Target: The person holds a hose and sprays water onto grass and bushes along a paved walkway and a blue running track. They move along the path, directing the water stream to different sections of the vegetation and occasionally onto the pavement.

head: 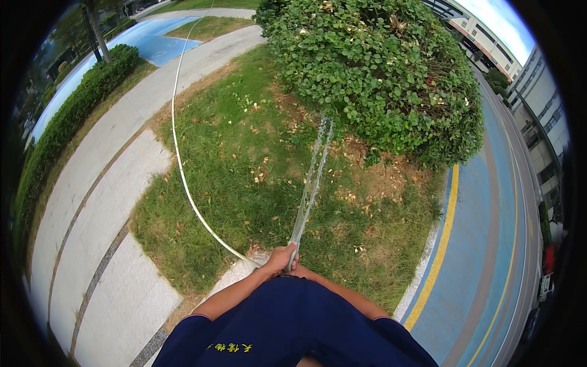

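Note:
My left hand (279,260) is wrapped around the end of a garden hose (187,183), its thumb lying along the top near the outlet. Close against it, my right hand (301,271) grips the same hose from slightly lower, its fingers partly hidden. Out of the hose comes a stream of water (303,206) split into two strands. It lands at the foot of a large leafy bush (367,73), on the soil and grass. From my hands the pale hose curves left over the grass and runs up across the paved path.
Grass (238,183) with fallen leaves lies before me. Stone paving (114,179) and a low hedge (73,110) are on the left. To the right, a yellow line (433,270) edges a blue lane (463,257), with buildings beyond.

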A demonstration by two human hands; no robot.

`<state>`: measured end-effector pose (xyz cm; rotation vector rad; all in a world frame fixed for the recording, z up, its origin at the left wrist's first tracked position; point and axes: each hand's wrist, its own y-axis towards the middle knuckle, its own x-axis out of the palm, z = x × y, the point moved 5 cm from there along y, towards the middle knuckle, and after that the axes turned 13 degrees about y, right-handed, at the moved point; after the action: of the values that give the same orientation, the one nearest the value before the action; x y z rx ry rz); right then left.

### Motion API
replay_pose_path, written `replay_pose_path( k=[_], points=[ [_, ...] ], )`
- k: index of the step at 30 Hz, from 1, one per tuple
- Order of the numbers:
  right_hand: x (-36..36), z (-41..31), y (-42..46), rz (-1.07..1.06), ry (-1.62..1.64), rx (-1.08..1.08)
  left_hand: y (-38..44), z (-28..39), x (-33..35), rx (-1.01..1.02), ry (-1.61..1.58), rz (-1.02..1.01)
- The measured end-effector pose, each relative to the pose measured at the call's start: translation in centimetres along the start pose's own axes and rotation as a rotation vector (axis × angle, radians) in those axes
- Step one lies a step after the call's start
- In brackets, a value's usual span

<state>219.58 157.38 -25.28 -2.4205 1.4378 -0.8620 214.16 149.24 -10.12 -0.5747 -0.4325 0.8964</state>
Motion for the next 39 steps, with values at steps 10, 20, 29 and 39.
replay_pose_path(
  k=[10, 20, 29, 39],
  points=[
    [2.4, -6.0, -1.7, 0.146, -0.156, 0.118, 0.4, -1.0, -2.2, 0.047, -0.298, 0.227],
    [3.3, -7.9, -2.5, 0.120, -0.218, 0.181, 0.3, -1.4, -2.5, 0.052, -0.357, 0.315],
    [2.7, -7.0, -2.1, 0.124, -0.238, 0.173, -0.6, -0.5, -2.0, 0.076, -0.308, 0.305],
    [7.6, -9.0, -1.4, -0.040, -0.098, 0.255, -2.2, -2.5, -6.5, -0.053, -0.486, 0.370]
  ],
)
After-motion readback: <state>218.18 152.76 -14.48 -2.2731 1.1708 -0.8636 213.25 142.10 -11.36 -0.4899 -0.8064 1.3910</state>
